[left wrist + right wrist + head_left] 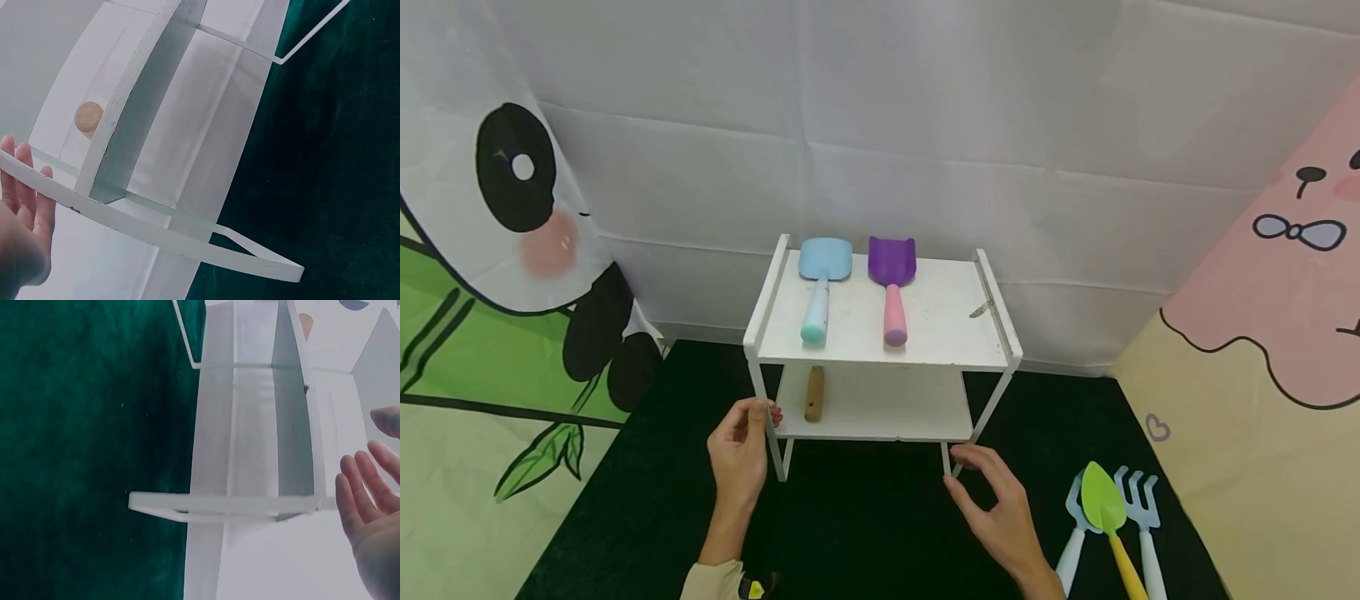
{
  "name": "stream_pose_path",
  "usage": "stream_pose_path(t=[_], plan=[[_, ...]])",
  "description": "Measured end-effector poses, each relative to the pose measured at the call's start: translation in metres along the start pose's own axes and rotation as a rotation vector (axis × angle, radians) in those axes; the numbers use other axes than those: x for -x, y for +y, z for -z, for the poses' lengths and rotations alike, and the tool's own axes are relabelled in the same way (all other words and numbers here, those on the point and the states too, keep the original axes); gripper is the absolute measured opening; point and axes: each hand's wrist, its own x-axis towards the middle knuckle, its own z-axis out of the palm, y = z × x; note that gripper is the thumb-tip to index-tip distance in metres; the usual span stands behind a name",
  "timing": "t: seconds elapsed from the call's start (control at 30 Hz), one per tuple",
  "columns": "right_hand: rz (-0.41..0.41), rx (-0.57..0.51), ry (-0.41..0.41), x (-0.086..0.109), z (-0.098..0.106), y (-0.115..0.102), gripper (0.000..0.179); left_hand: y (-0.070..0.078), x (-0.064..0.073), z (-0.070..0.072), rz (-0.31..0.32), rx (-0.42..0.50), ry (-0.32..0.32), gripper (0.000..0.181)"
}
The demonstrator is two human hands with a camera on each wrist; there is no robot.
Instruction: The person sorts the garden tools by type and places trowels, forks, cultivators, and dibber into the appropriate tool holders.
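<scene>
Pale sheeting (925, 108) is hanging behind a white rack (943, 321) standing on green cloth (865, 533). At the rack's eight o'clock, the left hand (740, 454) is pinching the left leg (776, 457); at five o'clock, the right hand (1000, 508) is holding thumb and fingers apart beside the right leg (992, 407), contact unclear.

The white-painted, two-tier rectangular shelf (940, 300) looks smooth, scuffed near its top's right edge. Toward its left edges, the pale-blue, flat-bladed scoop (825, 259) looks smooth plastic, the brown cylindrical handle (814, 394) matt wood. Dark-green cloth (865, 525) looks velvety.
</scene>
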Motion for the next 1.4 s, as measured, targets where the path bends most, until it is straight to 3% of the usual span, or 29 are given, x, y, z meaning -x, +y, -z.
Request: stream_pose_path(t=[0.37, 0.63, 0.97, 1.2, 1.4], plan=[[-0.068, 0.063, -0.017, 0.013, 0.020, 0.012, 0.038, 0.000, -0.001, 0.000, 0.014, -0.010, 0.005, 0.025], [-0.166, 0.122, 0.033, 0.026, 0.032, 0.020, 0.044, 0.001, 0.001, -0.001, 0.046, -0.013, 0.003, 0.027], [-0.282, 0.207, 0.025, 0.042, 0.048, 0.033, 0.039, 0.002, 0.002, -0.002, 0.047, -0.004, 0.008, 0.027], [-0.326, 0.287, 0.040, 0.053, 0.059, 0.043, 0.037, 0.001, 0.002, -0.001, 0.049, -0.007, 0.008, 0.027], [-0.347, 0.292, 0.041, 0.061, 0.071, 0.053, 0.033, 0.003, 0.002, -0.001, 0.054, -0.010, 0.005, 0.027]])
